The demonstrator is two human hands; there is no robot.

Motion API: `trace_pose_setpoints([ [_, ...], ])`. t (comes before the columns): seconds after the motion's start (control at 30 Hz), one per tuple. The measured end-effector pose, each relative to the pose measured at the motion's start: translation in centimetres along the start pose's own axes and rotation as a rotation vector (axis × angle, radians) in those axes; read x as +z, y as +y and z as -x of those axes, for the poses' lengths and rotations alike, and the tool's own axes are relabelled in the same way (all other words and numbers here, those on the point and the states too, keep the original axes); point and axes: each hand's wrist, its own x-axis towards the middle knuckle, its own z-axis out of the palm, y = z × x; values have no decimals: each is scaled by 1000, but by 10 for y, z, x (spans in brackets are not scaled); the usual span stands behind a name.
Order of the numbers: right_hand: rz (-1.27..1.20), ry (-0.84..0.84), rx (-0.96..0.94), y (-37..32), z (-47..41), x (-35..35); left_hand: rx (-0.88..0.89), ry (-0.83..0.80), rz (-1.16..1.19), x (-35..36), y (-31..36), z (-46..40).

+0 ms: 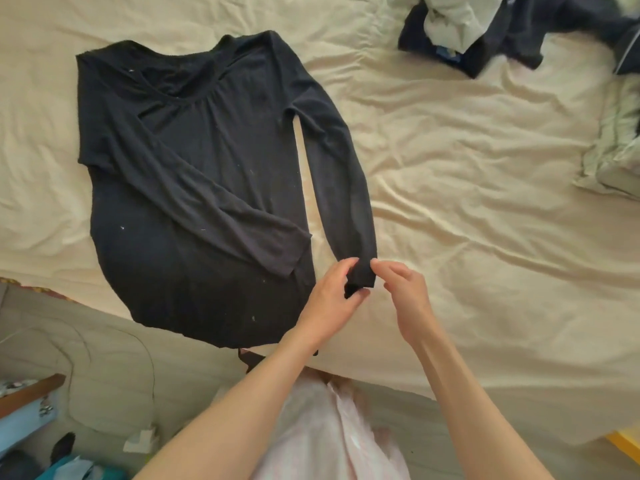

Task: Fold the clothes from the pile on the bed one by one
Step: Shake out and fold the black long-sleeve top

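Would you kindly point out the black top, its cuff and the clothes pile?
black top (194, 188): head view, mid chest.
cuff (363, 277): head view, sleeve end between both hands.
clothes pile (512, 32): head view, dark garment.

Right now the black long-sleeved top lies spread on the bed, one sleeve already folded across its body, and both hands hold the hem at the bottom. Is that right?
Not quite. The head view shows the left hand and right hand holding the cuff of the other sleeve, not the hem. The black top does lie spread on the bed, one sleeve folded across its body.
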Motion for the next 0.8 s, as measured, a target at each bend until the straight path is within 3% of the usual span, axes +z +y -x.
trace_pose_setpoints([
  [0.13, 12, -39, -83, -10, -7, -3, 17, 211, 62, -7, 21, -5],
  [0.27, -96, -22, 46, -11, -21, 7, -107, 278, 251, -43, 41, -5],
  [0.33, -152, -47, 136, -11, -23, 20, -210, 330, 530, -71, 53, -1],
  [0.4, -185, -99, 175, -16, -23, 37, -220, 302, 966, -110, 63, 7],
  [0.47, -184, -152, 181, -25, -21, 58, -101, 325, 1240, -155, 57, 24],
  [0.57, -163, -210, 188, -38, -19, 93, 56, 504, 1422, -215, 23, 55],
  [0.63, -138, -250, 205, -45, -20, 119, -64, 676, 1447, -239, -15, 70],
  [0.7, -95, -279, 232, -50, -23, 148, -371, 821, 1260, -248, -55, 76],
  [0.8, -37, -268, 276, -54, -33, 189, -674, 854, 1001, -256, -102, 78],
])
